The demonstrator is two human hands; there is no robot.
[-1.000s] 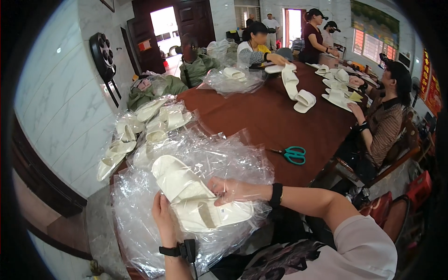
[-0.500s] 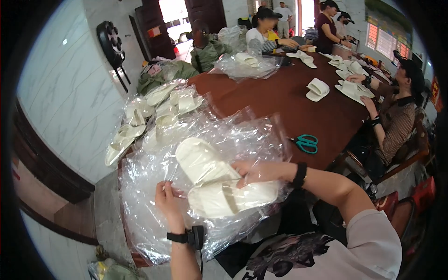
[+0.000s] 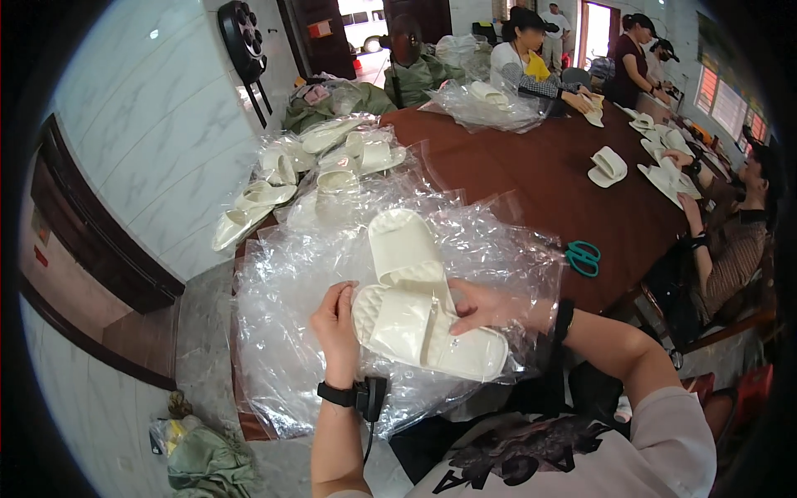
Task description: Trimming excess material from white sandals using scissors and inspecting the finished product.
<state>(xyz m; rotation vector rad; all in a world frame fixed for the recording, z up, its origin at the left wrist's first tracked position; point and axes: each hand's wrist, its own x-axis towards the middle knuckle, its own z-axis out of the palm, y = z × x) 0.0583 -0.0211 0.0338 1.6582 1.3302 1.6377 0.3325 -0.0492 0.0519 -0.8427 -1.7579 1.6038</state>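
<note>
Two cream slippers lie crosswise before me over a spread of clear plastic bags. The upper slipper [image 3: 405, 249] points away from me, while the lower slipper [image 3: 448, 340] lies aslant across its near end. My right hand [image 3: 486, 305] is closed on the pair where they overlap, thumb on the lower slipper, with clear film about the hand and wrist. Left of the slippers, the fingers of my left hand [image 3: 334, 319] are pinched together at the edge of a clear plastic bag [image 3: 290, 332]. Film partly covers the slippers; which layer lies over them is hard to make out.
Bagged slippers [image 3: 332, 170] lie heaped at the table's far left corner. Teal-handled scissors [image 3: 583, 258] rest right of the bags on the brown table [image 3: 506, 178]. A single slipper [image 3: 608, 167] lies beyond them. Several people work along the table; one person [image 3: 735, 241] sits at the right.
The slippers have turned, so the upper one points more directly away from me. My left hand has come closer to them. The whole view has shifted, with the surroundings now further right.
</note>
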